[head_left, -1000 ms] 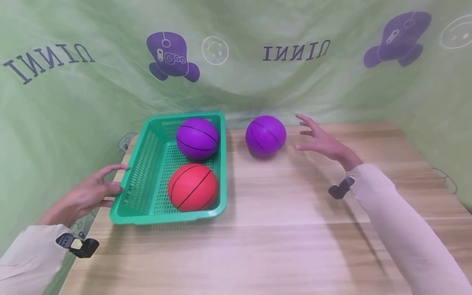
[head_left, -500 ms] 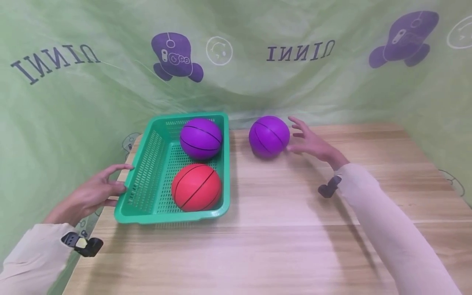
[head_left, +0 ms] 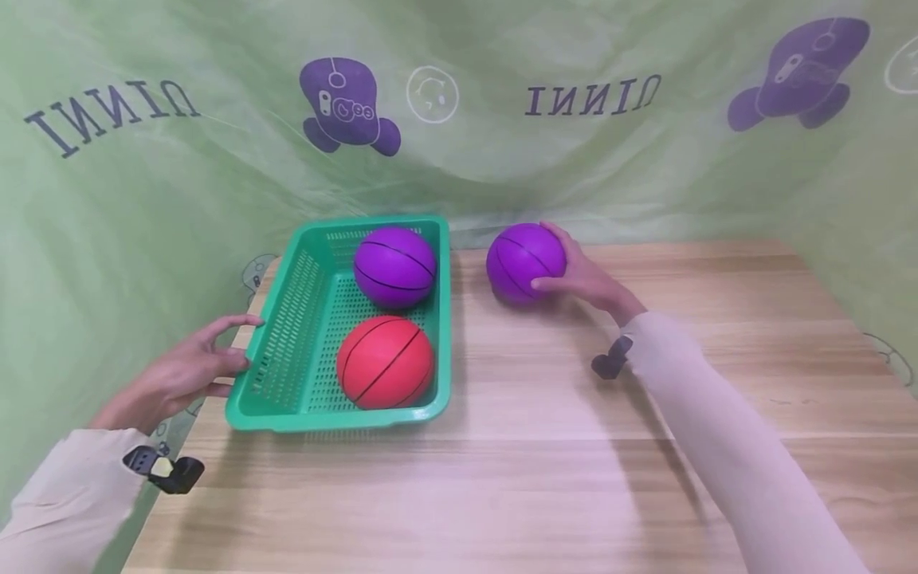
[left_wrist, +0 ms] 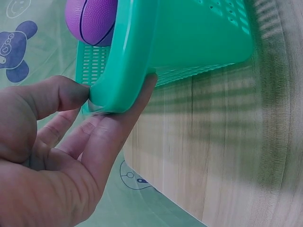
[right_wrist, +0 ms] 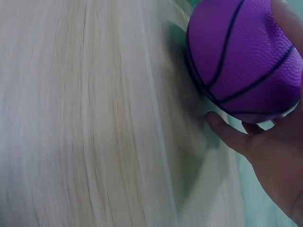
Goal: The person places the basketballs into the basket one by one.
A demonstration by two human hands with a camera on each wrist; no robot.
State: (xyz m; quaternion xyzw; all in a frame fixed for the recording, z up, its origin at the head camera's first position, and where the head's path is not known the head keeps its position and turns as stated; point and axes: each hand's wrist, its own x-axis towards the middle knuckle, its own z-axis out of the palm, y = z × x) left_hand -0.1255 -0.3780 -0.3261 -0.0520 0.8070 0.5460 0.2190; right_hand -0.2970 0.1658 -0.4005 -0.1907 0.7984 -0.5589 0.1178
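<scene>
Green basket (head_left: 287, 399) beside purple ball (head_left: 519, 259)

Open tabletop (head_left: 545, 446) beside green basket (head_left: 287, 319)

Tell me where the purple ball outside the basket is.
In the head view the loose purple ball sits on the table at the back, just right of the green basket, with the right hand gripping its right side.

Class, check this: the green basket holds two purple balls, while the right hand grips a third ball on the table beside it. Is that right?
Not quite. The green basket holds one purple ball and one red ball, as the head view shows. The right hand does grip another purple ball on the table beside it.
</scene>
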